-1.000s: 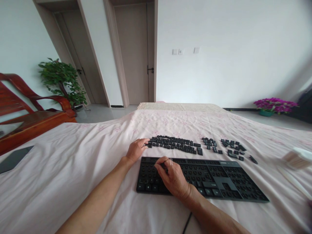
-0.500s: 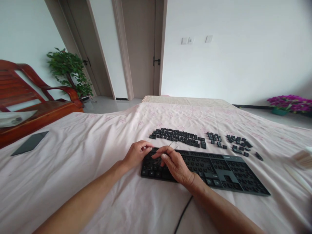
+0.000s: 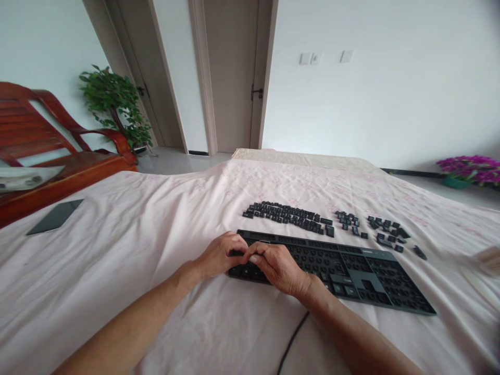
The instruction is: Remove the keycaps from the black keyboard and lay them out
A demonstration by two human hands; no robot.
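A black keyboard (image 3: pixel 359 281) lies on the pink cloth, with most of its keycaps off. Over its left end, my left hand (image 3: pixel 221 253) has its fingertips pinched together, touching the fingers of my right hand (image 3: pixel 279 265). My right hand is closed too, its thumb and forefinger pressed together, with a thin wire tool (image 3: pixel 264 241) showing above its fingers. What my left fingertips hold is too small and hidden to name. Loose black keycaps (image 3: pixel 289 216) lie in rows behind the keyboard, with more keycaps (image 3: pixel 386 229) further right.
A dark flat panel (image 3: pixel 55 216) lies on the cloth at the left. At the right edge is a blurred brush (image 3: pixel 490 260). A black cable (image 3: pixel 292 341) runs toward me from the keyboard. A red wooden chair (image 3: pixel 94 169) stands at the left.
My left hand has moved down over the keyboard's left end, and my right fingers have closed in to meet it. The view has shifted slightly.
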